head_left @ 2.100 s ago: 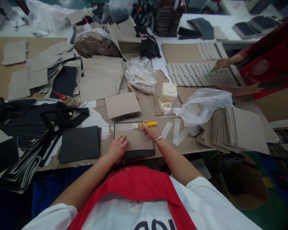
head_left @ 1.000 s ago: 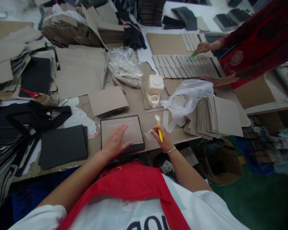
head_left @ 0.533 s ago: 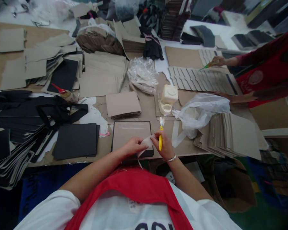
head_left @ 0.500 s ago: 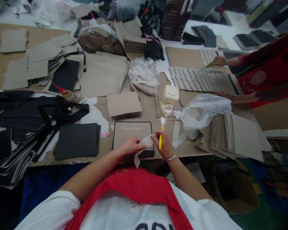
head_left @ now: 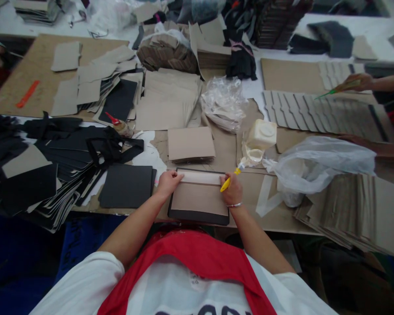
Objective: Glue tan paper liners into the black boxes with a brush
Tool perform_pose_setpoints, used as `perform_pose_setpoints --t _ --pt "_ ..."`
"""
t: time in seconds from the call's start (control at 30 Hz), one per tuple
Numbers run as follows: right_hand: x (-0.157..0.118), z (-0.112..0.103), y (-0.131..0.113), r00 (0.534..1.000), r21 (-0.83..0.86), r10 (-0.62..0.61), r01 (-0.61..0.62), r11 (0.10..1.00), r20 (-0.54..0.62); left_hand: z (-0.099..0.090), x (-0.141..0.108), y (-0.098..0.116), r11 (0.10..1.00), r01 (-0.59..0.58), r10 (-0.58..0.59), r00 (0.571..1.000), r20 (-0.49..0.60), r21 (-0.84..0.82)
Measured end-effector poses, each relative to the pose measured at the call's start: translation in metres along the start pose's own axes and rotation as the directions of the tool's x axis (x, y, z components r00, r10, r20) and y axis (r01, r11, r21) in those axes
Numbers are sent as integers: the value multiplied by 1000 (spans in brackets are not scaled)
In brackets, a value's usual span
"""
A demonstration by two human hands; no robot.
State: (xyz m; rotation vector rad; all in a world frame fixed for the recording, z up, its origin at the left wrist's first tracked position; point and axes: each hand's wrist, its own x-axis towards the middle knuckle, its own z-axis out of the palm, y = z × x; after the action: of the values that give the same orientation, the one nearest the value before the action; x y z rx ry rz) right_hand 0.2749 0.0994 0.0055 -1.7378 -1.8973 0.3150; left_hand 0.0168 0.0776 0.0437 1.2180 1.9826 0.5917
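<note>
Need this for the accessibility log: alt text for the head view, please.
Both hands press a pale strip along the far edge of a black-bordered board: left hand at one end, right hand, also gripping a yellow-handled brush, at the other.

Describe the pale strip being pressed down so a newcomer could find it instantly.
Start at the table's near edge, right before the red apron. There lies a black-bordered board, and the pale strip runs along its far edge between left hand and right hand. It alone is whitish there.
</note>
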Motion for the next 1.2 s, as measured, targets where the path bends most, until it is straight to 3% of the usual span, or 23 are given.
perform_pose_setpoints --t 0.57,0.7,0.77,0.8,0.87,0.93,0.97,1.03,1.07,1.2 --pt "3 10 2 1000 -108 -27 27 994 6 8 3 4 978 -6 27 995 -98 209" --pt "4 3 1 999 -193 -46 40 980 -27 7 4 -1 935 -85 142 980 -142 346" --pt "2 -1 -5 995 -207 -84 70 976 -62 11 -1 -2 874 -215 323 927 -192 435" --pt "1 -1 -10 990 -187 -130 117 975 -60 14 -4 -1 821 -312 433 886 -167 478" --pt "-5 1 -23 959 -80 -283 282 956 3 24 -14 1 668 -533 612 791 24 519" --pt "-13 8 -35 885 67 -455 450 890 100 35 -24 4 535 -682 655 707 266 498" --pt "-16 12 -38 844 118 -517 504 856 141 37 -28 4 504 -709 633 692 347 493" --pt "-23 15 -38 798 134 -571 555 821 193 35 -33 -2 511 -678 562 728 392 528" --pt "-25 14 -33 797 108 -570 560 821 201 30 -33 -8 530 -641 530 761 374 555" --pt "-26 -2 -3 839 -4 -513 522 853 183 -18 -25 -61 649 -427 402 895 193 629"
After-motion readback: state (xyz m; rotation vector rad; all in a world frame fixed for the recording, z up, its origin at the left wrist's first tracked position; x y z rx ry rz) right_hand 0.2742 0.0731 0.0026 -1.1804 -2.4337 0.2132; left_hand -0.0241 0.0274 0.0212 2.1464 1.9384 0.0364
